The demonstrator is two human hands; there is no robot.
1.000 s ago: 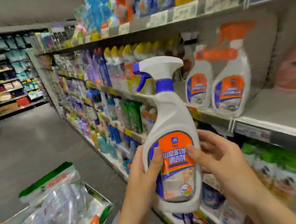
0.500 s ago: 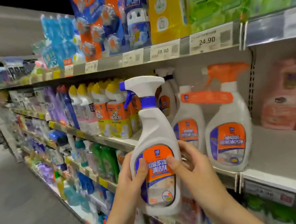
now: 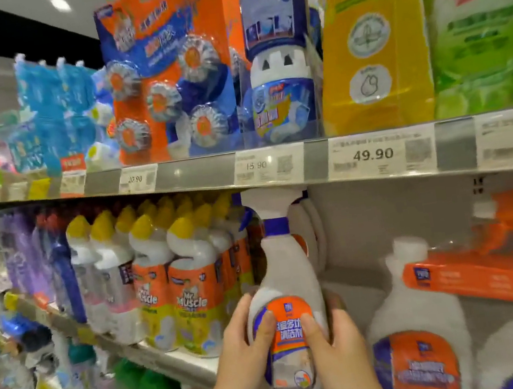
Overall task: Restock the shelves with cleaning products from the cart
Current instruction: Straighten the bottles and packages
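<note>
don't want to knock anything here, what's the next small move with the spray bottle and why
Probably lower it a little, then slide it straight back. The left hand and right hand grip the spray bottle, whose top sits right under the upper shelf edge and might catch. A gap shows between the yellow-capped bottles and the big white bottle.

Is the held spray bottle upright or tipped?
Upright: the spray bottle has its trigger top directly above its body, gripped by the left hand and right hand.
</note>
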